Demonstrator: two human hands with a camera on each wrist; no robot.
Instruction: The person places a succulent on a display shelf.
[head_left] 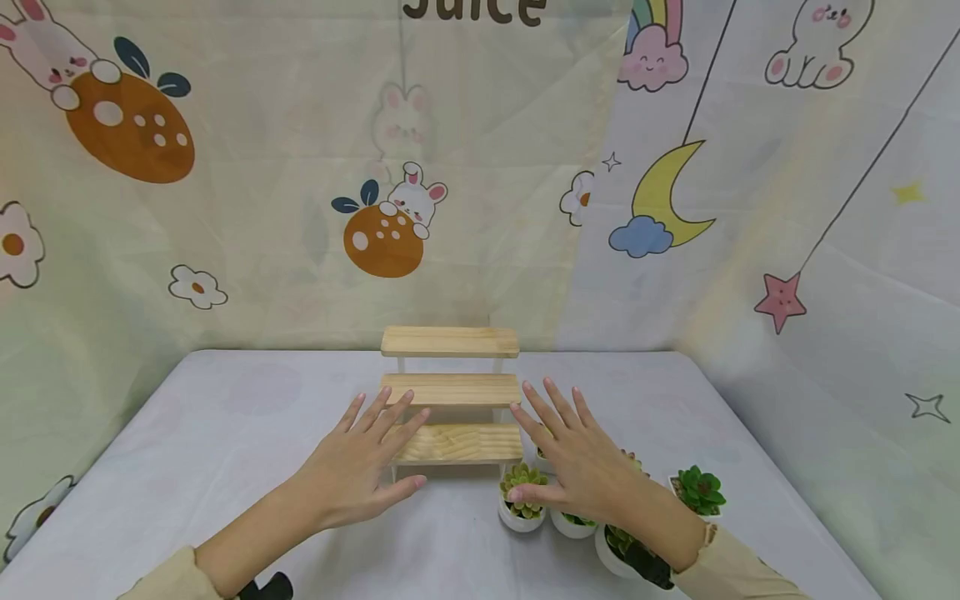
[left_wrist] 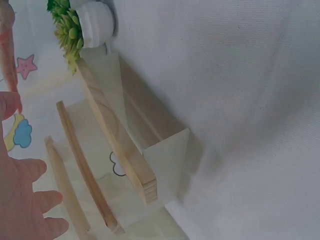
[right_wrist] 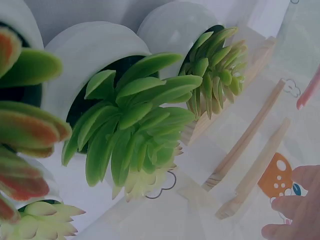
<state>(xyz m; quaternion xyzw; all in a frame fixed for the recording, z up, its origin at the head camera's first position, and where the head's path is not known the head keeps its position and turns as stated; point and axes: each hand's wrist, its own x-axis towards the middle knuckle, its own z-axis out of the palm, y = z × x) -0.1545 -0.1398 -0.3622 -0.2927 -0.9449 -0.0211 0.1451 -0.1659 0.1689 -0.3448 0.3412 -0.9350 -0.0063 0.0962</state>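
Observation:
A three-step shelf with pale wooden boards (head_left: 457, 444) and white side panels (left_wrist: 167, 162) stands at the middle of the table. My left hand (head_left: 356, 479) hovers before its left side with fingers spread, holding nothing. On the other side my right hand (head_left: 588, 467) is spread out too, above several small succulents in white pots. One potted succulent (head_left: 522, 500) sits by the shelf's front right corner, partly behind my right thumb. A dark green succulent (head_left: 699, 490) stands farther right. Under my right hand and forearm, other pots are partly hidden; a green succulent (right_wrist: 135, 115) fills the right wrist view.
White cloth covers the table (head_left: 285, 417). Behind it and at both sides hang cloth walls (head_left: 285, 167) printed with rabbits, flowers, a moon and stars. Dark straps or devices (head_left: 270, 587) show at both wrists.

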